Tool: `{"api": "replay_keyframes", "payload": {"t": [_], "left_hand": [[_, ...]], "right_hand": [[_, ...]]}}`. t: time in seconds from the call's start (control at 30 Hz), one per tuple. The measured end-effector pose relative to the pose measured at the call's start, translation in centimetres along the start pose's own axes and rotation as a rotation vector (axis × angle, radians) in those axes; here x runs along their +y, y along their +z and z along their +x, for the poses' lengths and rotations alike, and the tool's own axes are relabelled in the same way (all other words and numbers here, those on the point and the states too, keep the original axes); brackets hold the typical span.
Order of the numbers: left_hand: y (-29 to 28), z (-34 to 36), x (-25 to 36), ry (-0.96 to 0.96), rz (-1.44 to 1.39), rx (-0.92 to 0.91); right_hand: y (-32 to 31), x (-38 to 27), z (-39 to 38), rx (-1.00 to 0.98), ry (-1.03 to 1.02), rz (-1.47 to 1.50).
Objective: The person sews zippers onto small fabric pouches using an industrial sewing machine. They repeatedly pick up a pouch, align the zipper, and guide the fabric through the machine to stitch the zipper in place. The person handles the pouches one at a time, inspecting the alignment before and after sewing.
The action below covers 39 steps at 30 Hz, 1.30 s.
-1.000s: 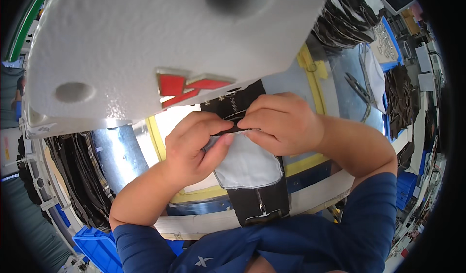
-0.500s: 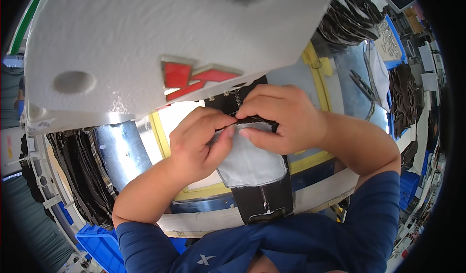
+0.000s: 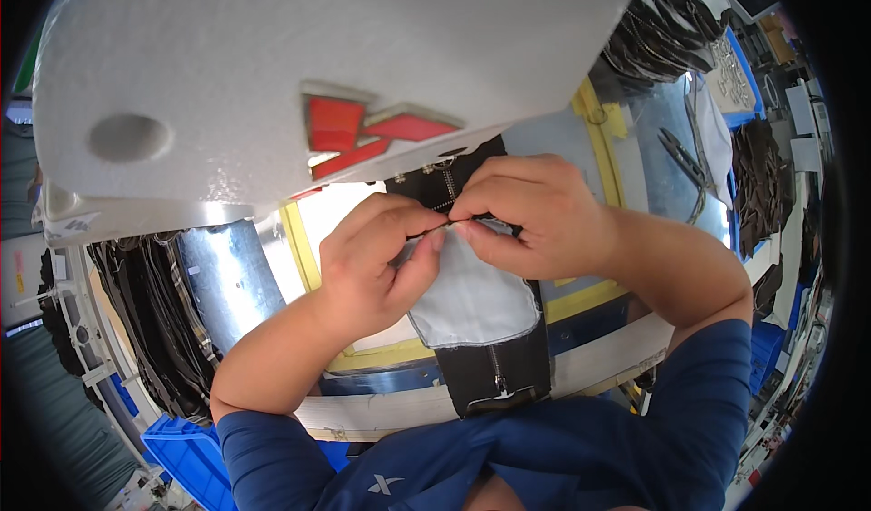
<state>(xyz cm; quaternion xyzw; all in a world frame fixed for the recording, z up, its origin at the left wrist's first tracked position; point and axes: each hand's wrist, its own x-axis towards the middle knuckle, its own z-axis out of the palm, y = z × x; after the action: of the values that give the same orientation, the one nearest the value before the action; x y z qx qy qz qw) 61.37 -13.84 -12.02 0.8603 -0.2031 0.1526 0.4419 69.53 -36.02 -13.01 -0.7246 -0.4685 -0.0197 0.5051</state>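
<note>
My left hand (image 3: 390,257) and my right hand (image 3: 508,221) are closed in pinches, side by side, on the folded upper edge of a pale grey fabric piece (image 3: 472,307) with a dark edge. It lies over a long black fabric strip (image 3: 494,366) with zippers, whose lower end reaches the near table edge. The pinched edge is partly hidden by my fingertips. A large white machine head (image 3: 236,66) with a red emblem overhangs the top of the strip.
Piles of dark garment pieces (image 3: 145,329) lie at the left and upper right (image 3: 653,30). Black-handled pliers (image 3: 680,157) rest on metal at the right, near dark fabric (image 3: 758,175) and a tray of small metal parts (image 3: 730,71). A blue bin (image 3: 181,452) stands low left.
Both hands stay on the fabric edge, shifting slightly upward in the picture, with their fingertips drawing closer together. The machine and table shift a little in view.
</note>
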Motion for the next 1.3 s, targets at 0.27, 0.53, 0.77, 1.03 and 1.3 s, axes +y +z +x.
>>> {"api": "replay_keyframes", "payload": {"t": [0.27,0.53,0.77,1.03,1.3], "left_hand": [[-0.2,0.1,-0.4,-0.057,-0.091,-0.026],[-0.3,0.0,-0.2,-0.169,-0.11,-0.051],[-0.1,0.0,-0.3,-0.154,-0.087,-0.029],[0.0,-0.2,0.0,-0.198,-0.073,-0.026],[0.4,-0.2,-0.2,-0.316,0.103,0.054]], "right_hand": [[-0.2,-0.3,0.2,-0.03,0.026,0.013],[-1.2,-1.1,0.7,-0.028,0.575,0.291],[-0.9,-0.7,1.1,0.121,0.14,-0.011],[0.0,-0.3,0.5,-0.007,0.099,-0.029],[0.0,-0.4,0.9,-0.022,0.165,-0.178]]}}
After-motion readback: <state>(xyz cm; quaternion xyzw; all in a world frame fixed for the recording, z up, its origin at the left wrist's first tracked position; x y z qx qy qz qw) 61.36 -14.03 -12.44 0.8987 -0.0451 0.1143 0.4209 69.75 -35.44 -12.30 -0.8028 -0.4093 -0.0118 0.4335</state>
